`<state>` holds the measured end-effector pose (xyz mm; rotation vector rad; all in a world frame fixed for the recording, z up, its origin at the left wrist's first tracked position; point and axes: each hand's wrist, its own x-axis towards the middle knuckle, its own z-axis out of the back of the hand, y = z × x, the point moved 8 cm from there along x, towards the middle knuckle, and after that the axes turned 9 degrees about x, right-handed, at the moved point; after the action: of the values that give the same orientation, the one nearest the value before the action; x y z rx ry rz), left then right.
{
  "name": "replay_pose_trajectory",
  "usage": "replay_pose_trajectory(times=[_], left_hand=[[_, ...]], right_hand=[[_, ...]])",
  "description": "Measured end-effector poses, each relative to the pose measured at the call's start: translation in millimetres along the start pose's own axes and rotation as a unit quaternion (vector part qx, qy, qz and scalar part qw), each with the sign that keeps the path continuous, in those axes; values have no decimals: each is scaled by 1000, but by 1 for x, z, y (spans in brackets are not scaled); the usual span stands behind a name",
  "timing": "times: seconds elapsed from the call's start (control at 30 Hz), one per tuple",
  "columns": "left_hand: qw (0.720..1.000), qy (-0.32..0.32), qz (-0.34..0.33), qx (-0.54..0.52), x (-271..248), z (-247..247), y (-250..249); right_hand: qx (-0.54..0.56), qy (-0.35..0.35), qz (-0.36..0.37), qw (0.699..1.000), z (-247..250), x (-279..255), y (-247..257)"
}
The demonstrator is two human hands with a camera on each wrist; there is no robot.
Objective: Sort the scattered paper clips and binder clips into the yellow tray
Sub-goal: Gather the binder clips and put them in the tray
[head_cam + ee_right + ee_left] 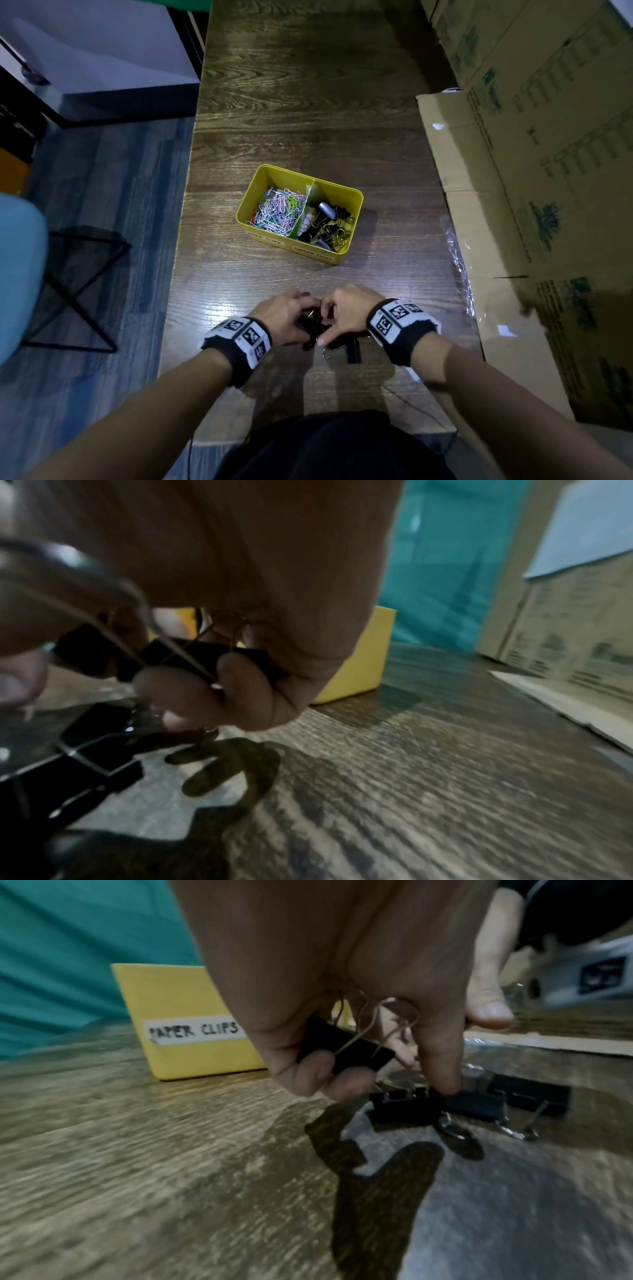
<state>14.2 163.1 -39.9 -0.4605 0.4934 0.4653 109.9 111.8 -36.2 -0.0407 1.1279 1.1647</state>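
Observation:
The yellow tray (274, 240) stands mid-table, with coloured paper clips (279, 210) in its left compartment and black binder clips (325, 222) in its right. Both hands meet over a small heap of black binder clips (352, 349) near the table's front edge. My left hand (291, 318) grips a black binder clip (342, 1050) in its curled fingers, while one finger touches the clips lying on the table (428, 1104). My right hand (339, 315) also holds black binder clips (205, 656) in its curled fingers, just above more clips on the table (85, 750).
Flattened cardboard boxes (513, 171) line the table's right side, with a strip of clear plastic (459, 260) at their edge. A teal chair (17, 274) and a black wire stool (78, 291) stand on the floor to the left. The tray's front bears a "PAPER CLIPS" label (193, 1030).

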Motion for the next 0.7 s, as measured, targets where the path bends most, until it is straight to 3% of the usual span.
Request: replay_pose_trajectory(times=[0.1, 0.27, 0.4, 0.5, 0.57, 0.63, 0.7], left_hand=[[998, 6, 8, 60, 1, -10, -8], [998, -23, 19, 62, 6, -13, 0], [998, -42, 1, 56, 11, -11, 3], [995, -83, 23, -58, 13, -5, 12], [965, -104, 91, -224, 11, -5, 31], [881, -78, 136, -447, 6, -14, 41], [799, -56, 136, -583, -1, -16, 39]], right_hand=[[-93, -3, 0, 996, -9, 4, 7], [-116, -69, 34, 990, -9, 3, 10], [-35, -87, 17, 995, -6, 2, 2], [120, -120, -21, 985, 4, 1, -13], [218, -138, -29, 966, 13, -2, -22], [318, -142, -26, 937, 19, -8, -30], [440, -147, -23, 886, 21, -13, -41]])
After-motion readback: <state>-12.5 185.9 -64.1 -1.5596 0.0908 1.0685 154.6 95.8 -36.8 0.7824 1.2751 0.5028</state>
